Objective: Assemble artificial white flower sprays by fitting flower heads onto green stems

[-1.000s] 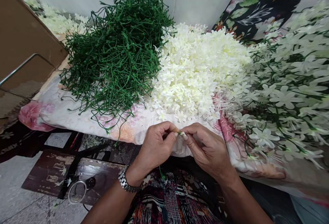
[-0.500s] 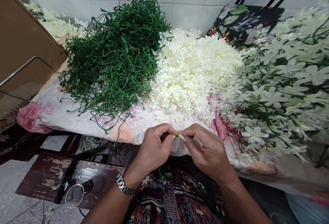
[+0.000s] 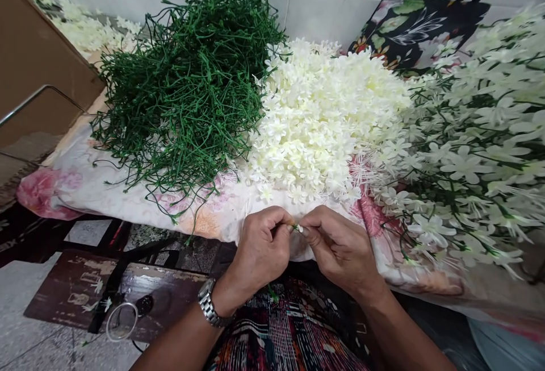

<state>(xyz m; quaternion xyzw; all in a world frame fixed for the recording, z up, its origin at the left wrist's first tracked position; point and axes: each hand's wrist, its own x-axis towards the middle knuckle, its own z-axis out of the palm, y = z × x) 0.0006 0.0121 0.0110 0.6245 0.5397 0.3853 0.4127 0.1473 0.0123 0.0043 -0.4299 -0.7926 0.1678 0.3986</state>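
Via head view, I see left hand pinching a green stem, right hand pinching a white piece at its tip, before the blossom heap. I judge off-axis pressure could bend the stem.

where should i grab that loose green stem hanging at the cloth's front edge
Probably by the lower end of the loose stem, coming from the front: it dangles over the edge of the floral cloth, apart from the green pile, while higher up it runs into the tangle.
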